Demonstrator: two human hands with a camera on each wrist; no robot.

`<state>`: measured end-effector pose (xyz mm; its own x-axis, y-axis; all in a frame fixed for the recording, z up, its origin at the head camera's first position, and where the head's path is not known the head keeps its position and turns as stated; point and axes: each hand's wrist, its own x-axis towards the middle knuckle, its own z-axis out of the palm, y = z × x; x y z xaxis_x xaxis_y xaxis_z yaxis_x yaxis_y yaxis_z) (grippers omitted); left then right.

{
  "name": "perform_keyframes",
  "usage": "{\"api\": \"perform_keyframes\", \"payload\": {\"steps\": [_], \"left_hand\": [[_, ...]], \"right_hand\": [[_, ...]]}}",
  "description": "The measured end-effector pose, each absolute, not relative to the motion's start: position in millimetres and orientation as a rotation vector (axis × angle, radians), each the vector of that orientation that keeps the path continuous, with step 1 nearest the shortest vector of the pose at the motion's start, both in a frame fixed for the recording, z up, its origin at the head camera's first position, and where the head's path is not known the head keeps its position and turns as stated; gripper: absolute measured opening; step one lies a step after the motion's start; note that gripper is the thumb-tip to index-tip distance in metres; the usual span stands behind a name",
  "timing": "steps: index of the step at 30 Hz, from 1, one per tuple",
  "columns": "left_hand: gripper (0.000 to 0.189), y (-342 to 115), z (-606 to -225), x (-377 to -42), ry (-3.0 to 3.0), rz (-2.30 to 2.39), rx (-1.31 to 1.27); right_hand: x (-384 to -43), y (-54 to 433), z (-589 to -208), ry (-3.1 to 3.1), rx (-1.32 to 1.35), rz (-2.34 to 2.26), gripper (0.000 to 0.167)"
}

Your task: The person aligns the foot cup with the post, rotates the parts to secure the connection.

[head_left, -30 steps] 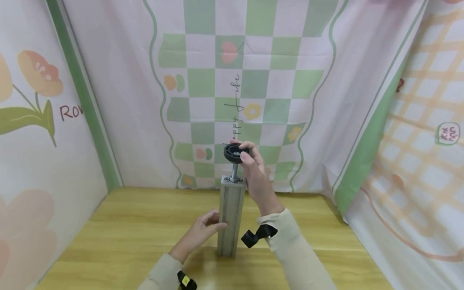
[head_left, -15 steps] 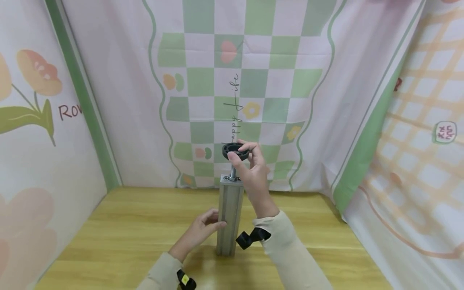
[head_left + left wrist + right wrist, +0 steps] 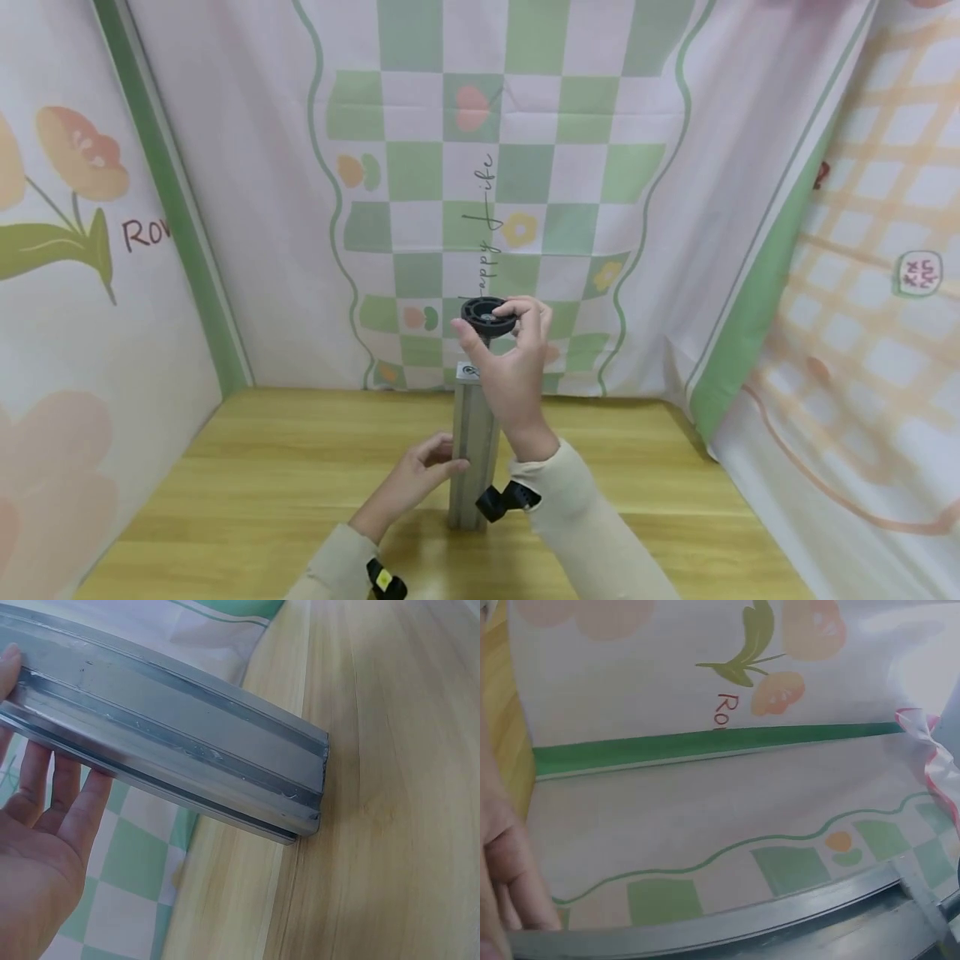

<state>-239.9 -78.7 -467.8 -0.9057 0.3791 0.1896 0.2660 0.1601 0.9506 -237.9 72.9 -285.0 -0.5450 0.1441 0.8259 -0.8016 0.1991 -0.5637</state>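
An aluminium profile [image 3: 474, 442] stands upright on the table, slotted along its sides. At its top end sits a black round levelling foot [image 3: 477, 326], raised on a metal stem that is now mostly hidden by my right hand [image 3: 516, 379]. My right fingers curl over the foot's right rim, with the thumb reaching to its left side. Lower down, my left hand [image 3: 414, 479] holds the profile from the left, thumb in front and fingers behind. The left wrist view shows the profile's [image 3: 187, 724] lower end on the wood. In the right wrist view the profile [image 3: 705, 937] runs along the bottom.
The wooden table [image 3: 315, 433] meets a checked, printed curtain [image 3: 420, 171] behind it. More printed cloth hangs at the left and right sides. Each wrist wears a black strap, the right one's mount [image 3: 491, 504] close to the profile.
My right hand has swung leftward around the foot, its thumb sweeping from the right front to the left side and covering the stem. The left hand and profile stay nearly in place.
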Motion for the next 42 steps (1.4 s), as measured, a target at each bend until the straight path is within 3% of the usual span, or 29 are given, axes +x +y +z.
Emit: {"api": "perform_keyframes", "payload": {"steps": [5, 14, 19, 28, 42], "left_hand": [[0.032, -77.8, -466.3, -238.8, 2.313, 1.860, 0.628], [0.034, -77.9, -467.3, -239.6, 2.325, 1.859, 0.624], [0.034, -77.9, -466.8, -239.4, 2.335, 1.851, 0.624], [0.030, -78.4, -466.9, -239.0, 2.329, 1.864, 0.634], [0.028, -76.9, -468.3, -240.5, 2.333, 1.879, 0.651]], "right_hand": [[-240.3, 80.4, -291.0, -1.701, 0.704, 1.598, 0.067], [-267.3, 103.5, -282.8, -1.689, 1.159, 2.147, 0.076], [-274.1, 108.0, -286.8, -1.640, 1.280, 2.286, 0.081], [-274.1, 107.7, -287.7, -1.569, 1.325, 2.292, 0.044], [-269.2, 106.5, -288.0, -1.567, 1.161, 2.245, 0.022]]}}
